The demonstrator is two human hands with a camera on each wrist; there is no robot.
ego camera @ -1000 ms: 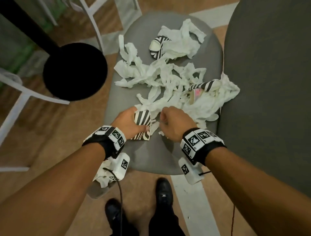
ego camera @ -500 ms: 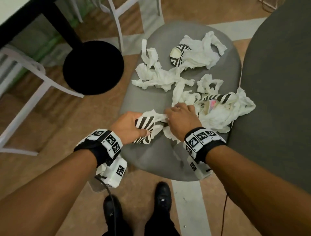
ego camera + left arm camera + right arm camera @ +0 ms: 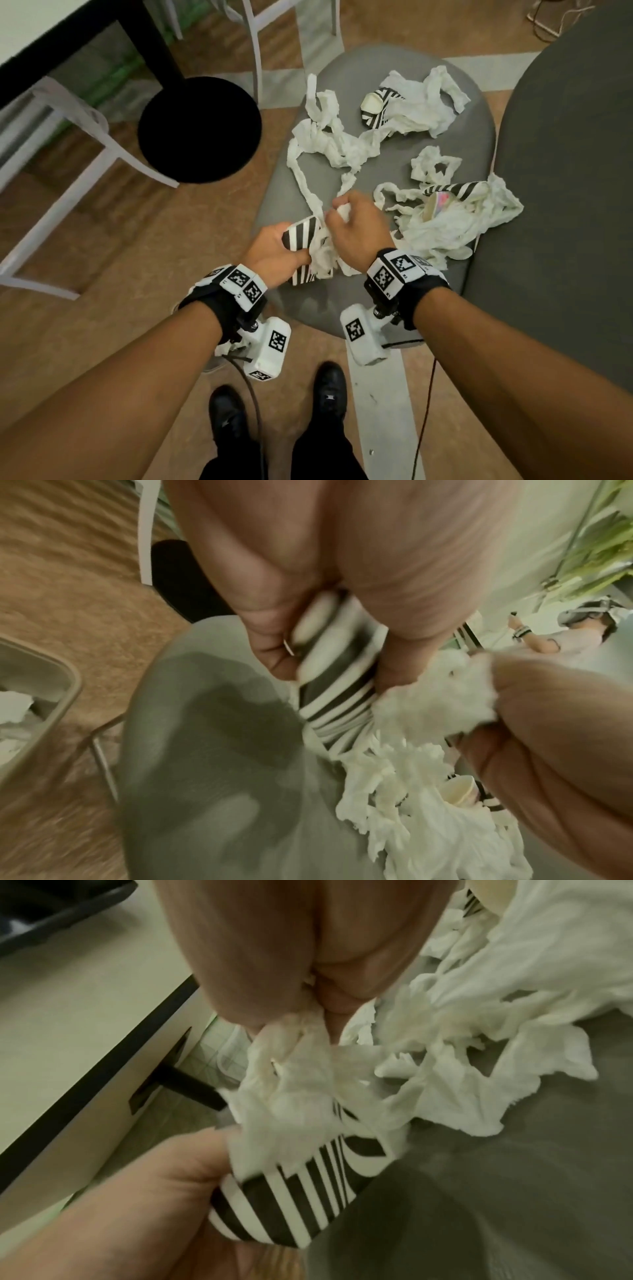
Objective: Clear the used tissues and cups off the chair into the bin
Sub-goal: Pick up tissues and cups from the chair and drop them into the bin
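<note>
On the grey chair seat (image 3: pixel 274 192) lie white crumpled tissues (image 3: pixel 329 144) and black-and-white striped paper cups. My left hand (image 3: pixel 274 250) grips one striped cup (image 3: pixel 301 236) (image 3: pixel 291 1202) near the seat's front edge; tissue hangs at its mouth. My right hand (image 3: pixel 352 229) pinches a wad of tissue (image 3: pixel 298 1047) (image 3: pixel 438 696) right beside that cup. A second cup (image 3: pixel 376 106) lies among tissues at the back. A third cup (image 3: pixel 452 195) lies on its side at the right, half wrapped in tissue.
A beige bin (image 3: pixel 44 696) with tissue inside stands on the floor, left of the chair. A black round table base (image 3: pixel 198 130), white chair legs (image 3: pixel 68 185) and a table edge (image 3: pixel 51 37) are at the left. A dark grey chair back (image 3: pixel 565 171) rises at the right.
My right hand has gathered tissue and drawn it toward the cup in my left hand. The tissue strands on the seat have been pulled thinner and now stretch toward my hands.
</note>
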